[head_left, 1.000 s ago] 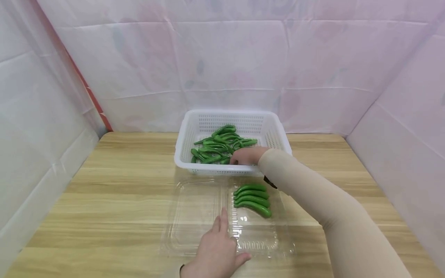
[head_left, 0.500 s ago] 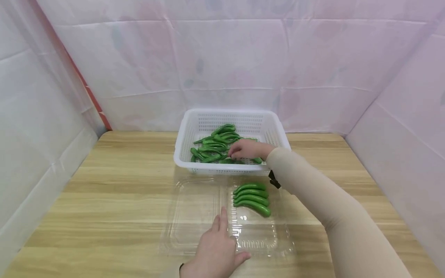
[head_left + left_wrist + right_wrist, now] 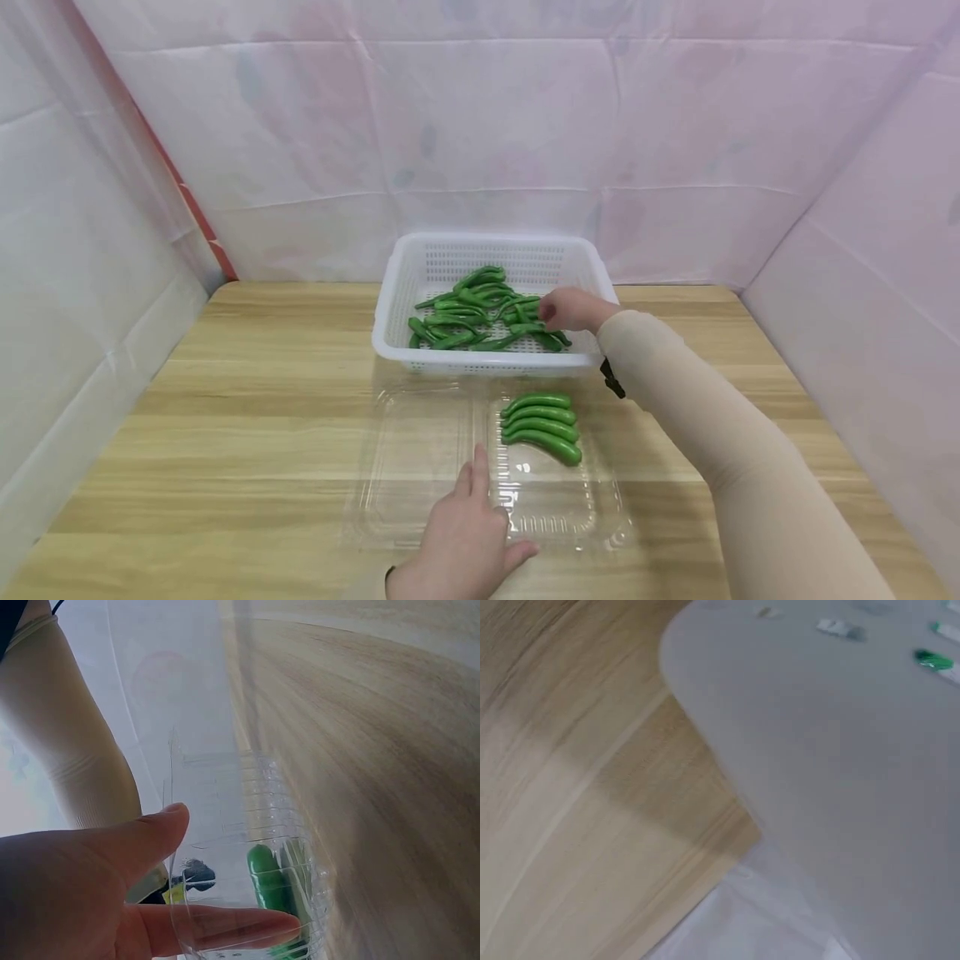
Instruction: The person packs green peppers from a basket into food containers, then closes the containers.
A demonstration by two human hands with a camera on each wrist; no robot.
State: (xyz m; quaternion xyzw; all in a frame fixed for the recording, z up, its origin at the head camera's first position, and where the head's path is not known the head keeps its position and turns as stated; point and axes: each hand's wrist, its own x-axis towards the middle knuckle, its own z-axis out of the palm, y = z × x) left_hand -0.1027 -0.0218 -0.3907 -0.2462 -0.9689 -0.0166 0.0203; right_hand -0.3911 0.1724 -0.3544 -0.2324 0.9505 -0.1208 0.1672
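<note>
In the head view, a white plastic basket [image 3: 386, 333] holds a loose heap of green chili peppers [image 3: 461, 321]. My right hand [image 3: 573, 308] reaches into its right side with curled fingers, right at some of the peppers; I cannot tell whether it pinches one. In front lies an opened clear plastic clamshell box [image 3: 423, 467]. Several smooth green peppers [image 3: 543, 425] lie side by side at the far end of its right half. My left hand [image 3: 465, 533] rests, fingers extended, along the box's middle fold. In the left wrist view, its index finger and thumb overlap the clear plastic.
A wooden table [image 3: 247, 417] lies beneath everything, with pale patterned sheets [image 3: 487, 125] hanging behind and on both sides. The basket stands just behind the box. In the right wrist view, the basket's wall [image 3: 817, 750] fills much of the picture.
My right hand has moved from the basket's front middle to its right side, and peppers have shifted toward the front right. The left hand and the peppers in the box stay put.
</note>
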